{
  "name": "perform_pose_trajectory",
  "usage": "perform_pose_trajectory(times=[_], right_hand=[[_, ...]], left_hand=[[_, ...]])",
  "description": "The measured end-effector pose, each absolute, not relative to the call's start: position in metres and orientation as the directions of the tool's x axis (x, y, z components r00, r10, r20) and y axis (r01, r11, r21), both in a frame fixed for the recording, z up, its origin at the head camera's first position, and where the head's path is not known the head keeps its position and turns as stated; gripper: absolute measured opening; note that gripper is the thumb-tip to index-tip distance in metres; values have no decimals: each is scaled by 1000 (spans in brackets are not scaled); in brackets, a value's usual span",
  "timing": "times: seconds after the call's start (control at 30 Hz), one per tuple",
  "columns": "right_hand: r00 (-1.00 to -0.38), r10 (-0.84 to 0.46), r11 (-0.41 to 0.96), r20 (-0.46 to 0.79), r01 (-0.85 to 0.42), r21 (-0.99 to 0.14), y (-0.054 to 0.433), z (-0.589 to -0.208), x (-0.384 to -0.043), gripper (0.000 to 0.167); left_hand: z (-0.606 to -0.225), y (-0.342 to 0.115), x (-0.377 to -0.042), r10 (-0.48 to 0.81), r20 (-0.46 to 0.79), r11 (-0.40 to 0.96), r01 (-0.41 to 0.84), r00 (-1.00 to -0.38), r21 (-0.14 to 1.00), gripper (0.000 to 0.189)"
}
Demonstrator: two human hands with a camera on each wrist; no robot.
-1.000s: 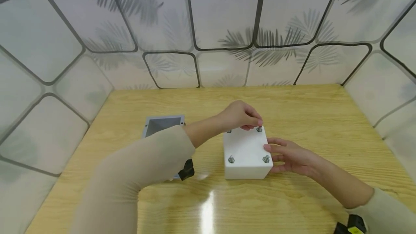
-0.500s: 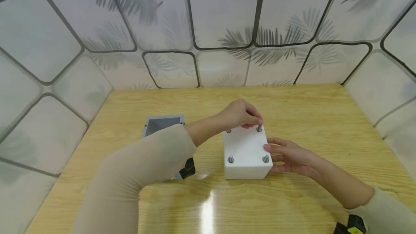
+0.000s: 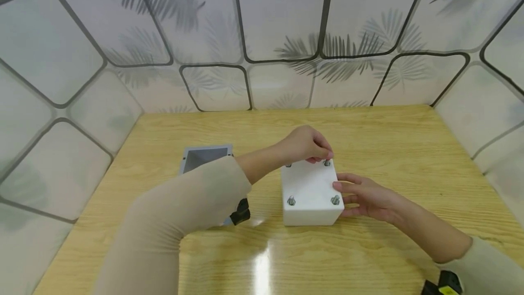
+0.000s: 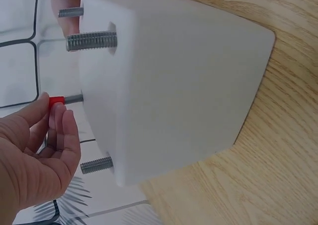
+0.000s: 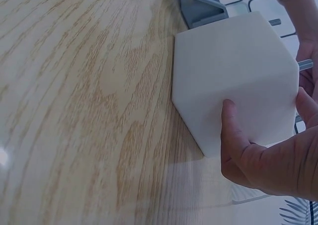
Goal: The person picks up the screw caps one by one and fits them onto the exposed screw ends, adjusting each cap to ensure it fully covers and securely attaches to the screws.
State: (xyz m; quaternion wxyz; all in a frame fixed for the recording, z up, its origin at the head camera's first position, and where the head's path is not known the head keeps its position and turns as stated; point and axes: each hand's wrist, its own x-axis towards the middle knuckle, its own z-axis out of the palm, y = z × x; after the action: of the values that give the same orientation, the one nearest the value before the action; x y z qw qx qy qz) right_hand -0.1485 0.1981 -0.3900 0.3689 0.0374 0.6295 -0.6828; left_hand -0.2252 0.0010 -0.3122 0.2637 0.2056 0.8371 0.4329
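A white block (image 3: 309, 185) stands on the wooden table, with threaded metal bolts sticking up from the corners of its top face. At the far right bolt (image 4: 74, 99), my left hand (image 3: 304, 144) pinches a small red cap (image 4: 56, 101) between thumb and fingers, at the bolt's tip. My right hand (image 3: 370, 198) rests against the block's right side with spread, fairly straight fingers. One fingertip (image 5: 228, 106) touches the side wall, and another digit lies at the top edge. In the head view, the left fingers mostly cover the cap.
Left of the block is a grey open-topped container (image 3: 206, 156), partly hidden behind my left sleeve (image 3: 192, 199). The wooden table (image 3: 380, 140) meets patterned wall panels (image 3: 282, 17) at the back and sides. A bright reflection falls on the front of the table.
My left hand and forearm have shifted very slightly to the right at the same bolt. The block and right hand hold their places.
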Motion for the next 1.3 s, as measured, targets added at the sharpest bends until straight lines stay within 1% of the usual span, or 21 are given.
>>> perform_pose_trajectory(times=[0.33, 0.8, 1.3], right_hand=[[-726, -463, 67, -508, 543, -837, 199, -388, -149, 72], [-727, -464, 56, -506, 546, -836, 198, -389, -150, 68], [-723, -471, 55, -505, 547, -835, 200, -391, -149, 71]], left_hand=[[-304, 6, -228, 570, -300, 582, 117, -765, 805, 10], [-307, 8, -230, 561, -325, 591, 93, -761, 801, 10], [-312, 10, -230, 553, -348, 615, 88, -757, 784, 9]])
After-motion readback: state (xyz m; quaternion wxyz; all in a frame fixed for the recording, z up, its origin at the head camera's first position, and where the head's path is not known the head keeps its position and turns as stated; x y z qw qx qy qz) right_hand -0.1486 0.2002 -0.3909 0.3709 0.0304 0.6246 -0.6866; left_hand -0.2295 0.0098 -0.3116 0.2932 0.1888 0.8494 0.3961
